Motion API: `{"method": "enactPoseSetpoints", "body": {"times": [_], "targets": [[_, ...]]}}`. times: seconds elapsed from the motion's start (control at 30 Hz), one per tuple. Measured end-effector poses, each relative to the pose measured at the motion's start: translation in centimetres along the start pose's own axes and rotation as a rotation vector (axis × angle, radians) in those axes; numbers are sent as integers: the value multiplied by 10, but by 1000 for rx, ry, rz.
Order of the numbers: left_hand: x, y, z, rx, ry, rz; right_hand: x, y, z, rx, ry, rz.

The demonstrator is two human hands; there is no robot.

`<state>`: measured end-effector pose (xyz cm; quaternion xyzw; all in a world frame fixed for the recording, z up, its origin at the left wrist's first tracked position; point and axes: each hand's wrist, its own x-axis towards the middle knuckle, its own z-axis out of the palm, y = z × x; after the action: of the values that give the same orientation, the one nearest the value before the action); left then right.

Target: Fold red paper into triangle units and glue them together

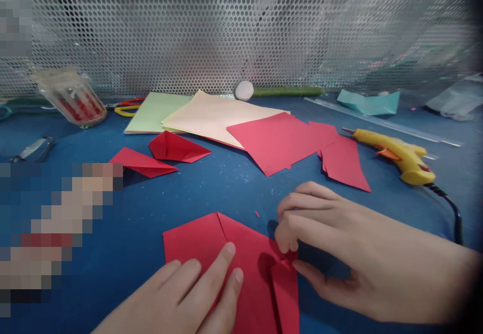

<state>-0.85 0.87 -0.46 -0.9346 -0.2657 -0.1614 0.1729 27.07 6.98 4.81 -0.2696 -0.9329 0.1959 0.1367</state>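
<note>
A folded sheet of red paper (252, 286) lies on the blue table at the bottom centre, with a crease running down from its top corner. My left hand (188, 294) rests on it, fingers stretched out and the fingertips touching the paper near its middle. On the right side my right hand (339, 253) has fingers and thumb closed in a pinch at the paper's right edge. A narrow flap there is folded over and stands slightly raised. My right fingers hide part of that edge.
Two folded red paper pieces (179, 148) lie left of centre, where a blurred-out person's arm (71, 208) reaches in. Behind are green and cream sheets (211, 115), red sheets (279, 140), a yellow glue gun (396, 153) with its cord, a jar (71, 97) and a perforated metal screen (188, 32).
</note>
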Motion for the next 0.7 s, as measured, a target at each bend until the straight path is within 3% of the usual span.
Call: {"method": "enactPoseSetpoints", "body": {"times": [0.17, 0.37, 0.57, 0.7], "targets": [[-5, 1, 3, 4, 29, 1, 0, 0, 2, -19, -26, -5], [-7, -1, -3, -1, -184, 28, -1, -1, 4, 23, -86, 54], [-18, 4, 15, -26, -112, -30, -4, -2, 5, 0, -98, 88], [-10, 0, 8, -19, -66, -47, -1, -2, 5, 35, -77, 71]]}}
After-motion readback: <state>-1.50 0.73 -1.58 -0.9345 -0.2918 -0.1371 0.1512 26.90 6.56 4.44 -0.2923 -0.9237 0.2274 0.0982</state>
